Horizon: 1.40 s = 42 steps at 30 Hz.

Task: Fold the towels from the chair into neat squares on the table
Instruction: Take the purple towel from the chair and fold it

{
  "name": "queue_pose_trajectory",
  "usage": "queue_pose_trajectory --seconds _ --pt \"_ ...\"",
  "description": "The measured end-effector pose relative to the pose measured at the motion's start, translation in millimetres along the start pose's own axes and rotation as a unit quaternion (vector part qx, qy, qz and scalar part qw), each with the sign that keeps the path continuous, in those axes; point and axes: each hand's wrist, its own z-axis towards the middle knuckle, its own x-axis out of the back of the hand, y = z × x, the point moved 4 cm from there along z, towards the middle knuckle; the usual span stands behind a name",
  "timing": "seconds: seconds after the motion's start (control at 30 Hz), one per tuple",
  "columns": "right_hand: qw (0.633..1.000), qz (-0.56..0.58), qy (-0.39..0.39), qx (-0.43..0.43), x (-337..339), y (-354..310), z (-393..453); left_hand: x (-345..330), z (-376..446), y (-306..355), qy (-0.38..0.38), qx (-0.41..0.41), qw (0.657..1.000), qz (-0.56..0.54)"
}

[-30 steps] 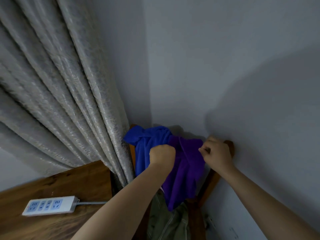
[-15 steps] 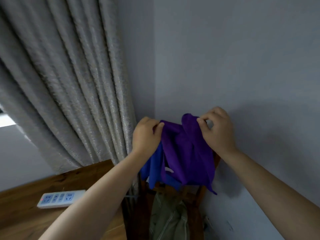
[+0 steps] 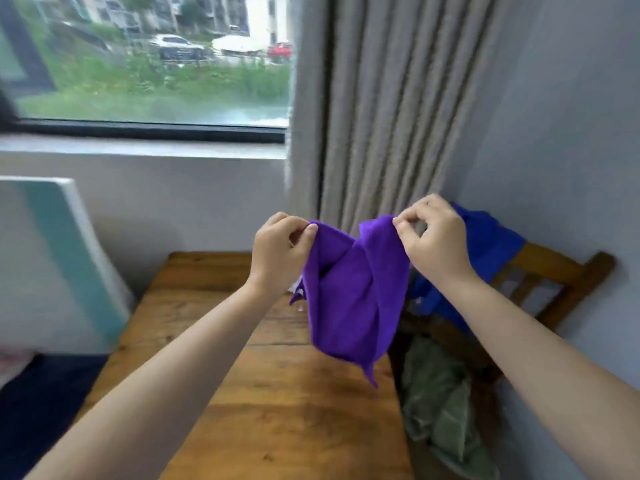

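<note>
Purple towel (image 3: 353, 306) hangs above the table (image 3: 277, 410), pinched in left hand (image 3: 277, 254) and right hand (image 3: 433, 244) grips.

Interior corner lit by daylight. A window (image 3: 152, 60) with a dark lower frame looks out on grass, parked cars and buildings; a pale sill runs beneath it. A grey pleated curtain (image 3: 384, 109) hangs at the window's right edge, meeting a blue-grey wall (image 3: 561, 109). A white and teal panel (image 3: 59, 251) leans against the wall below the sill at left. Olive-green fabric (image 3: 440, 410) lies low at right.
</note>
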Motion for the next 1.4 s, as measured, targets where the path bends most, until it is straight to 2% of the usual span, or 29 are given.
queue_pose_trajectory --seconds 0.2,0.4,0.47,0.57,0.77,0.8,0.87,0.93,1.0,1.1,1.17,1.27,1.4 --pt "0.988 0.063 -0.120 -0.078 -115 -44 -39 87 -33 -92 -0.009 0.129 0.986 0.105" --pt "0.975 0.137 -0.117 -0.130 -166 -57 -57 148 -50 -141 0.086 0.163 0.976 0.115" --pt "0.968 0.147 -0.135 -0.149 -175 -42 -77 157 -72 -159 0.091 0.204 0.969 0.107" --pt "0.943 0.115 -0.220 -0.223 -195 -2 -130 153 -129 -202 0.033 0.327 0.937 0.115" --pt "0.839 -0.017 -0.351 -0.415 -229 79 -251 108 -245 -259 -0.113 0.533 0.822 0.164" --pt "0.832 -0.029 -0.363 -0.419 -232 80 -265 100 -258 -263 -0.135 0.555 0.802 0.173" --pt "0.842 -0.048 -0.377 -0.383 -235 73 -282 85 -275 -270 -0.188 0.576 0.772 0.192" --pt "0.857 -0.081 -0.380 -0.339 -235 64 -291 75 -281 -274 -0.212 0.582 0.760 0.196" --pt "0.880 -0.119 -0.360 -0.287 -231 57 -294 69 -282 -277 -0.199 0.592 0.754 0.203" --pt "0.924 -0.160 -0.315 -0.150 -231 49 -296 66 -276 -283 -0.171 0.602 0.746 0.228" --pt "0.920 -0.171 -0.331 -0.118 -235 48 -302 63 -275 -288 -0.187 0.601 0.732 0.260" --pt "0.884 -0.211 -0.392 -0.144 -239 49 -308 60 -275 -290 -0.214 0.604 0.715 0.282" --pt "0.853 -0.224 -0.421 -0.211 -243 57 -309 60 -271 -292 -0.223 0.587 0.729 0.273"
